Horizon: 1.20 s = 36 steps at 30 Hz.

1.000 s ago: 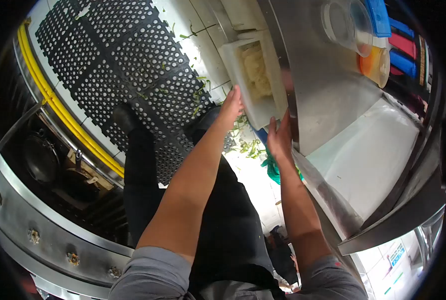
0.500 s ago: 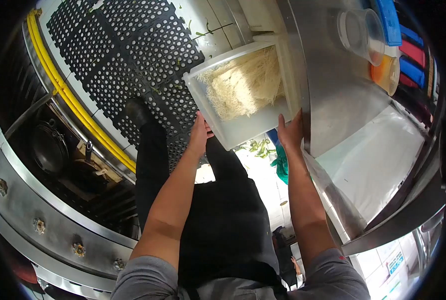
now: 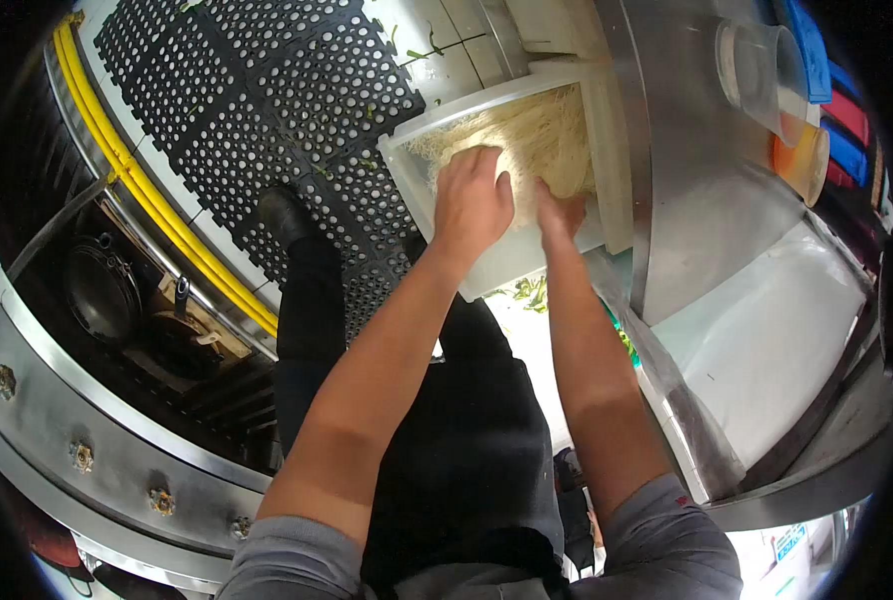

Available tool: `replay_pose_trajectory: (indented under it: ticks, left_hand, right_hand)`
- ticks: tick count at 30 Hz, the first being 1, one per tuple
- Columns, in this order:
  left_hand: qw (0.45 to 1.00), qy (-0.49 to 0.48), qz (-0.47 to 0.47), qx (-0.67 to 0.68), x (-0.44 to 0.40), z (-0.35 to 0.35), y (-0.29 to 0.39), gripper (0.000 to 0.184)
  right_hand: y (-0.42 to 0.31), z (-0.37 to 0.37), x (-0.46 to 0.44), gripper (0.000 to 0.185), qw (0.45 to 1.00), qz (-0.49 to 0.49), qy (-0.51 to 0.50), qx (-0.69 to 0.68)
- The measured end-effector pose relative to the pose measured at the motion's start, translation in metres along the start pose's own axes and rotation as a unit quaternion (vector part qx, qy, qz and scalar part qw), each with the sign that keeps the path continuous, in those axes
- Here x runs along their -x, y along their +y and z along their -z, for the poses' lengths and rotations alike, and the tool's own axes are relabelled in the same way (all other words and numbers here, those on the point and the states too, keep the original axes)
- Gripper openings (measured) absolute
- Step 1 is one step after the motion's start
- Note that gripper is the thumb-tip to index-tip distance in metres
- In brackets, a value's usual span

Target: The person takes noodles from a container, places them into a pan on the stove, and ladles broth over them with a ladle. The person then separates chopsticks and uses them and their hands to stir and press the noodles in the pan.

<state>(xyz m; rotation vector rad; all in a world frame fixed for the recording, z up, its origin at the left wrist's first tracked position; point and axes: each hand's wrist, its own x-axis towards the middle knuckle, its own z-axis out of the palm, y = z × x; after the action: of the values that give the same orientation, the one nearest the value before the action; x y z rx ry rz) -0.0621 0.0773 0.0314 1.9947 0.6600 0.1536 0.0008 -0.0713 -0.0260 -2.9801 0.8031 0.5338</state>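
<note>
A translucent white bin (image 3: 487, 275) is pulled out from below the steel counter and holds a heap of thin pale noodles (image 3: 557, 125). Over the left part of the heap is my left hand (image 3: 475, 203), back up, its fingers bent down at the noodles. My right hand (image 3: 562, 215) reaches into the bin at the right side of the heap, thumb raised, with its other fingers partly hidden. Both hands are inside the bin's rim, a short gap apart. Whether either hand grips any noodles cannot be made out.
The steel counter (image 3: 702, 180) on the right bears clear tubs (image 3: 762, 75), a tub with orange contents (image 3: 802, 165) and a white plastic sheet (image 3: 767, 320). A stove with pans (image 3: 104, 290) and yellow pipes (image 3: 152, 230) lies left. Black perforated mats (image 3: 247, 110) and green scraps cover the floor.
The bin has come out from under the counter towards the left, showing more noodles. Both hands have left its outer edges and moved in over the noodles.
</note>
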Motion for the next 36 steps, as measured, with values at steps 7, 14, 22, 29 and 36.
replay_pose_trajectory:
  ticks: [7,14,22,29,36]
  left_hand:
    - [0.976,-0.107,0.108,-0.158,-0.012,-0.059,-0.040,0.063]
    - [0.952,-0.208,0.194,-0.110,-0.014,-0.042,-0.034,0.056]
    - [0.927,-0.321,0.191,0.004,-0.037,-0.045,-0.054,0.055]
    - [0.845,-0.423,0.273,0.180,-0.024,0.054,-0.010,0.056]
    - [0.839,-0.267,0.404,0.249,0.053,0.044,-0.036,0.050]
  right_hand:
    - [-0.041,0.044,0.028,0.051,0.914,0.208,-0.244,-0.250]
    - [-0.024,-0.004,0.020,0.055,0.939,0.335,-0.009,-0.082]
    - [0.020,0.016,-0.003,0.066,0.936,-0.073,-0.172,-0.297]
    - [0.060,0.067,0.049,0.049,0.842,-0.062,-0.338,-0.416]
    - [0.108,0.106,0.070,0.047,0.703,-0.149,-0.454,-0.528]
